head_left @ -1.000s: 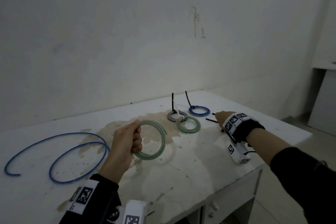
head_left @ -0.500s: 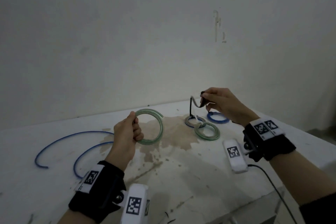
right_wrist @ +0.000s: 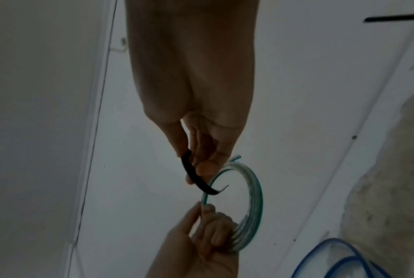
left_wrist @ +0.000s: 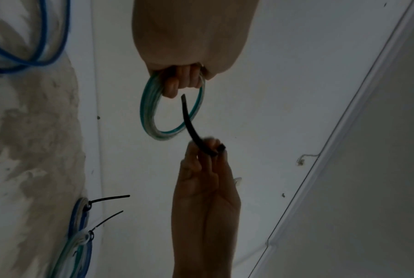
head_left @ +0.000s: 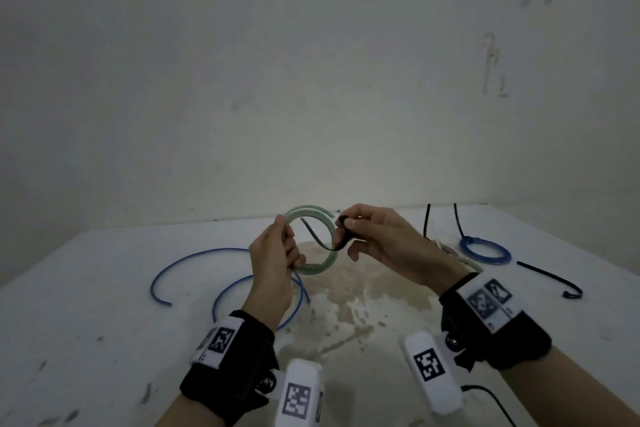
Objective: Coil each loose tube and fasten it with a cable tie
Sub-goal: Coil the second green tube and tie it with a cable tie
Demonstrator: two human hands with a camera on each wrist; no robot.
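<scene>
Stained white table (head_left: pixel 104 340), bare wall, left hand (head_left: pixel 273 253) gripping green coil (head_left: pixel 313 269), right hand (head_left: pixel 384 239) pinching cable tie (head_left: pixel 318 239)

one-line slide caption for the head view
Left hand grips green tube coil while right hand threads black cable tie through it.

Right hand (right_wrist: pixel 196 105) reaching down from the top, pinching a curved black cable tie (right_wrist: pixel 196 176), its tip inside the green coiled tube (right_wrist: pixel 255 197). Left hand (right_wrist: pixel 201 250) below, gripping that coil. Loose blue tube (right_wrist: pixel 320 257) bottom right.
</scene>
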